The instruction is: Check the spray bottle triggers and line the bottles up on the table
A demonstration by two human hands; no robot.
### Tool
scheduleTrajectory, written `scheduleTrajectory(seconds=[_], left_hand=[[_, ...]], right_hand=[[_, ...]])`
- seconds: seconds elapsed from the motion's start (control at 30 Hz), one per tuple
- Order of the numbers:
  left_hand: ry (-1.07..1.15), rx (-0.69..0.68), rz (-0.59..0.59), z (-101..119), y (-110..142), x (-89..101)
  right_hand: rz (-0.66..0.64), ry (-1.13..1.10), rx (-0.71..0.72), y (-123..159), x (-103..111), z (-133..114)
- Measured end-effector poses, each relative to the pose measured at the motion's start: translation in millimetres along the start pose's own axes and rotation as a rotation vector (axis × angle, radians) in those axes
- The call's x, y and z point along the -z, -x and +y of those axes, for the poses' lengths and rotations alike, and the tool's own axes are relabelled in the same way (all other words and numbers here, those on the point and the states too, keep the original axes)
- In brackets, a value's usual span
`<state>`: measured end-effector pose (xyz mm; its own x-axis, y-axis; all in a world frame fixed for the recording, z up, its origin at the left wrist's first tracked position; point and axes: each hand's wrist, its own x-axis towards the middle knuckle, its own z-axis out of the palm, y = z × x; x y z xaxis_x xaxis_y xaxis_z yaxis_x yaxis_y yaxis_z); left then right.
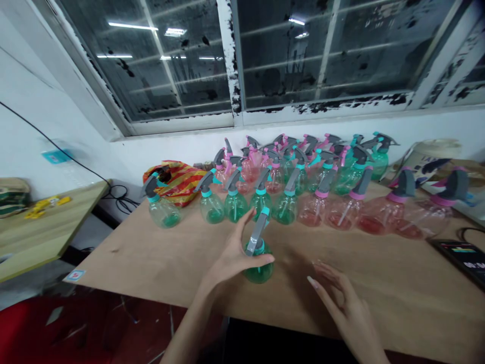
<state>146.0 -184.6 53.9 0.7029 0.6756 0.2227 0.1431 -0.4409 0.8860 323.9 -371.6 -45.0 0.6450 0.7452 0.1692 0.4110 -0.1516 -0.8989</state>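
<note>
- Here we are at the near edge of the desk [144, 268]; the green spray bottle [259, 271] stands between the person's two hands, closest to the left, its grey trigger head tipped up and away, its turquoise collar on the neck.
- The left hand [235, 253] is right at it; thumb across the front, index finger raised on the far side, a wide span between the two; the other fingers are hidden, so whether it truly grips, I cannot tell.
- The right hand [339, 298] is empty, fingers loosely bent and apart; it hangs to the right of the bottle, clear of it.
- The step in hand, as I judge it, is one-handed placing or steadying of this single bottle; the right hand takes no part.
- Behind it, the four green bottles [236, 206] line up, then the pink bottles [344, 215] run on to the right; another bottle [164, 216] stands apart at the left, near the striped bag [182, 182].
- What the next move calls for, by my reading: a secure hold below the trigger if the bottle shifts, or fingers opened cleanly if it stays; either way, care around those close neighbours behind.
</note>
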Motion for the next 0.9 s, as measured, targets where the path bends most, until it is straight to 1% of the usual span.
scheduleTrajectory(seconds=[0.03,0.1,0.23,0.33,0.4,0.47,0.57,0.67,0.8,0.9], left_hand=[[0.017,-0.006,-0.03,4.2,-4.0,0.0],[0.025,0.009,-0.05,13.3,-9.4,-2.9],[-0.01,0.101,-0.08,26.1,-12.8,-14.6],[-0.063,0.042,-0.022,24.7,-13.8,-21.9],[-0.092,-0.017,0.034,21.1,-14.3,-24.1],[-0.107,-0.04,0.066,18.9,-14.6,-24.6],[-0.107,-0.009,0.116,20.3,-14.1,-24.7],[-0.086,0.015,0.139,23.3,-13.7,-26.2],[-0.093,-0.002,0.17,20.9,-14.1,-28.4],[-0.095,-0.008,0.171,17.9,-14.0,-28.1]], right_hand=[[0.0,-0.003,-0.003,-0.2,-0.8,1.6],[-0.004,-0.018,-0.008,-0.1,-2.9,6.1],[-0.013,-0.06,-0.021,-0.1,-7.4,16.3],[-0.011,-0.056,-0.023,-2.0,-9.8,20.5],[-0.012,-0.043,-0.018,-3.9,-10.6,21.4],[-0.005,-0.031,-0.012,-5.4,-11.0,21.9],[0.0,-0.014,-0.009,-6.1,-11.3,23.7],[-0.007,-0.002,-0.013,-5.1,-11.2,26.5],[-0.014,0.02,-0.014,-4.1,-9.8,28.9],[-0.022,0.056,0.003,-4.3,-8.6,29.4]])
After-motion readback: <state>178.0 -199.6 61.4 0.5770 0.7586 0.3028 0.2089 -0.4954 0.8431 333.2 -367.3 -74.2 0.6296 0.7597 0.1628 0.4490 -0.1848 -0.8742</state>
